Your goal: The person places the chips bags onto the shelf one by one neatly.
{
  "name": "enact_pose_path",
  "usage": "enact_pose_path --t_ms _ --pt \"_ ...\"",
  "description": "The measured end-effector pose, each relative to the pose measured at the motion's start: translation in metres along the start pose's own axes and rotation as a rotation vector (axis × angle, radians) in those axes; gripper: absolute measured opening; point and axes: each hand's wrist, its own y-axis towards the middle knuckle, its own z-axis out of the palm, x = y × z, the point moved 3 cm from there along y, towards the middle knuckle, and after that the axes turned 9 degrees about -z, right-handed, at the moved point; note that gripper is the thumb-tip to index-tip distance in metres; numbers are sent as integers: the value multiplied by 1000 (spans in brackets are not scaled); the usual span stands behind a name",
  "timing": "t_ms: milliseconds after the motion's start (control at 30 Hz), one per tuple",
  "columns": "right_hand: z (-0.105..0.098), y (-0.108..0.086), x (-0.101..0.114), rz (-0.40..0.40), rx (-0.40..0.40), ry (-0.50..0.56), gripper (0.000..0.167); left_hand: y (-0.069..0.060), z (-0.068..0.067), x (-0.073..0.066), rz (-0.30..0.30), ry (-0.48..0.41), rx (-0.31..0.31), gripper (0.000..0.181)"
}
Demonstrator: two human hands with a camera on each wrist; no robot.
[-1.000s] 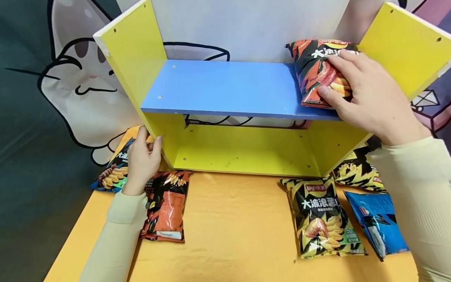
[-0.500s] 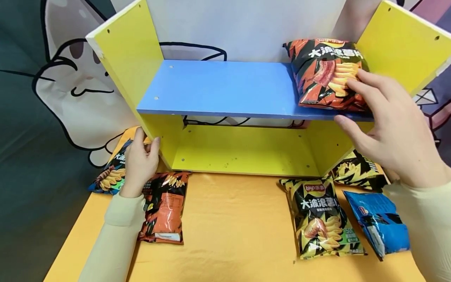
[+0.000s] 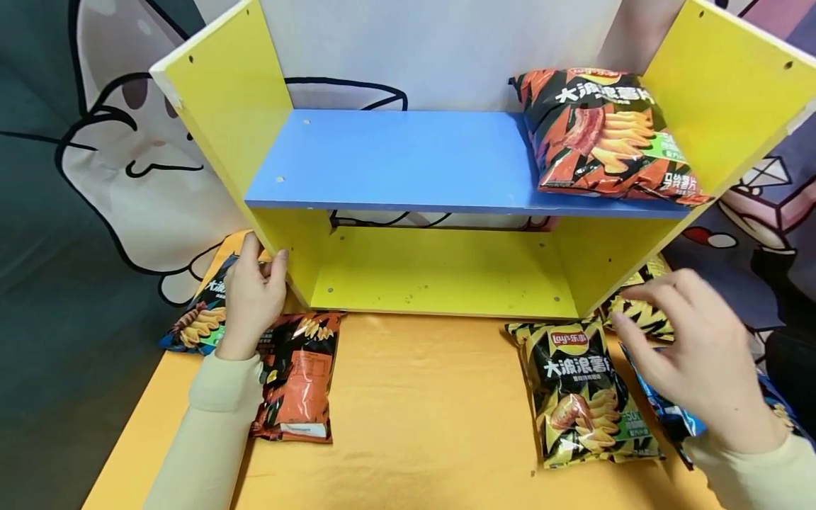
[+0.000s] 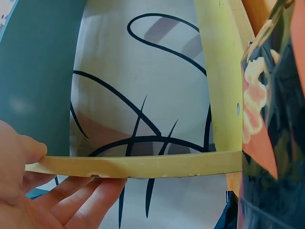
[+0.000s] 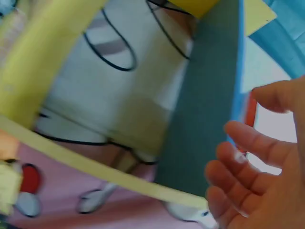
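Note:
A two-tier shelf unit with yellow sides (image 3: 223, 92) and a blue board (image 3: 395, 159) stands on the table. My left hand (image 3: 255, 301) grips the edge of its left side panel; in the left wrist view, thumb and fingers (image 4: 100, 200) pinch that panel edge (image 4: 143, 167). A red-and-black chip bag (image 3: 605, 134) leans at the right end of the blue board. My right hand (image 3: 701, 354) holds nothing. Its fingers are loosely bent above the chip bags at the right. It partly hides a blue bag (image 3: 691, 423) and a yellow-and-black bag (image 3: 644, 315).
Another yellow-and-black chip bag (image 3: 583, 397) lies right of centre on the orange cloth (image 3: 414, 418). At the left lie a red-and-black bag (image 3: 306, 382) and a blue-and-black bag (image 3: 200, 319). A cartoon-printed backdrop (image 3: 446, 49) hangs behind the shelf.
My right hand has let go of the red-and-black chip bag on the blue board and moved down and right, over the bags on the table. The left hand keeps its grip.

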Motion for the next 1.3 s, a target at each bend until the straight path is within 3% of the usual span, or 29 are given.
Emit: enact_pose_path --t_ms 133,233,367,533,700,933,1300 --pt "22 -34 -5 103 94 12 31 -1 -1 1 -3 3 -4 31" --pt "40 -58 -7 214 160 30 32 -1 -1 2 -1 11 -3 30" --pt "61 -87 -5 367 273 54 46 -1 1 2 8 23 -3 29" --pt "76 -109 -3 442 388 71 69 -2 3 2 22 30 -10 28" --pt "83 -116 -3 494 465 49 84 -1 3 2 35 32 -22 29" --pt "95 -122 -7 697 741 116 118 0 2 2 26 34 -31 29" --pt "105 -117 10 710 692 102 126 0 2 1 22 25 -30 29"
